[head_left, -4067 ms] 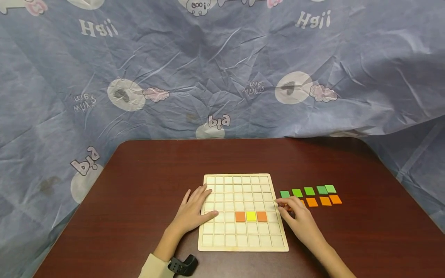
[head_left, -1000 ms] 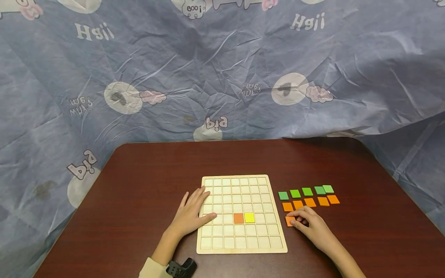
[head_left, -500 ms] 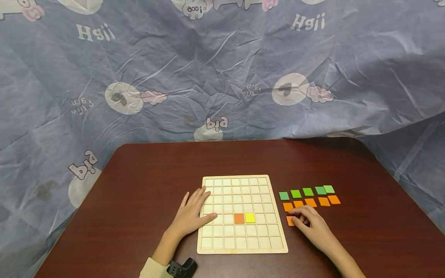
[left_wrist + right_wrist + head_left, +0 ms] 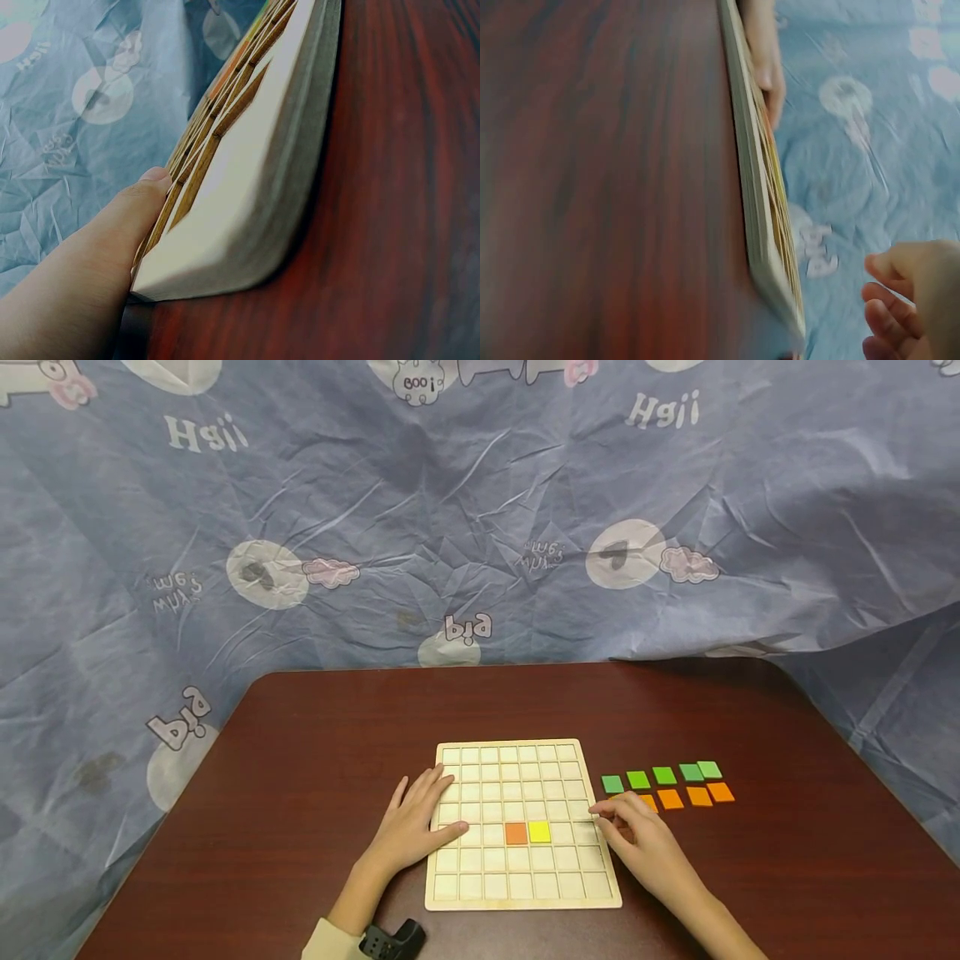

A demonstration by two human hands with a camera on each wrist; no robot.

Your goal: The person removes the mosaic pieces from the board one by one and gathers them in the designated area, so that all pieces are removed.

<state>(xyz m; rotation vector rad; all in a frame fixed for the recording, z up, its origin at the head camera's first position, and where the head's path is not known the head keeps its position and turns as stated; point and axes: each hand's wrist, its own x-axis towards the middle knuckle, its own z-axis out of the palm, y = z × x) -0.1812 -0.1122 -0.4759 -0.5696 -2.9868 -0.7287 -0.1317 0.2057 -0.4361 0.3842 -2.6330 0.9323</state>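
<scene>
A pale wooden grid board [image 4: 522, 897] lies on the table, with an orange tile [image 4: 516, 833] and a yellow tile [image 4: 539, 832] side by side in its cells. My left hand [image 4: 408, 822] rests on the board's left edge, fingers extended; in the left wrist view its thumb [image 4: 127, 206] touches the board's rim. Over the board's right edge hovers my right hand [image 4: 648, 843], fingers loosely bent, a gap between thumb and index finger. In the right wrist view nothing shows between those fingers. The table directly beneath this hand is hidden.
Right of the board, several green tiles [image 4: 664, 775] form a row. Several orange tiles [image 4: 699, 796] lie in front of them, the leftmost partly covered by my right hand. A brown table [image 4: 337, 727] bears everything; a printed blue-grey cloth [image 4: 450, 527] hangs behind it.
Four seconds ago a second orange tile lay right of the yellow one; later it was on the table under my right fingertips. My right hand has since moved left; that tile is out of sight.
</scene>
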